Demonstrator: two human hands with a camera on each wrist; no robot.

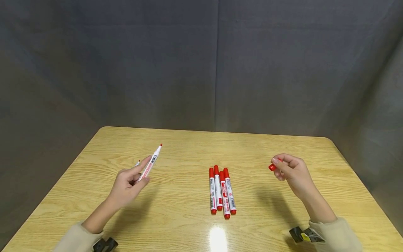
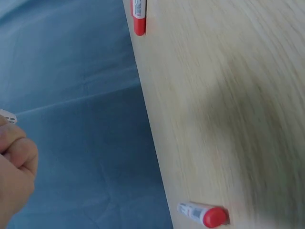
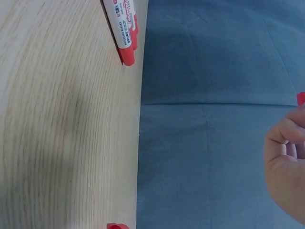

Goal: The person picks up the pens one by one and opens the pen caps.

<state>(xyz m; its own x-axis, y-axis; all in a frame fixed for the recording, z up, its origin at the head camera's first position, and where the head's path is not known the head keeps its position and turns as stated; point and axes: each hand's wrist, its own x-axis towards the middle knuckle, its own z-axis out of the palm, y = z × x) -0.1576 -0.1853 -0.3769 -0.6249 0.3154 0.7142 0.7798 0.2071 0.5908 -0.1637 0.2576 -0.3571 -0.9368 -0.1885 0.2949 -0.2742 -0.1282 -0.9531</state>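
My left hand [image 1: 125, 183] grips a white whiteboard marker [image 1: 150, 165] with red lettering, its cap off and the red tip pointing up and away. Past the fingers of that hand, a second marker [image 1: 137, 163] shows only its bare tip end; the left wrist view has its body [image 2: 193, 211] lying on the table. On the right, above the tabletop, my right hand [image 1: 296, 175] pinches a red marker cap [image 1: 272, 167] between thumb and fingers. Between the hands lie several capped red-and-white markers [image 1: 223, 192], side by side.
The wooden table [image 1: 176, 224] has a dark grey curtain [image 1: 217, 70] behind it. Low in the right wrist view, a small red piece [image 3: 117, 226] shows at the frame's edge. Both wrists carry black cameras [image 1: 105, 244].
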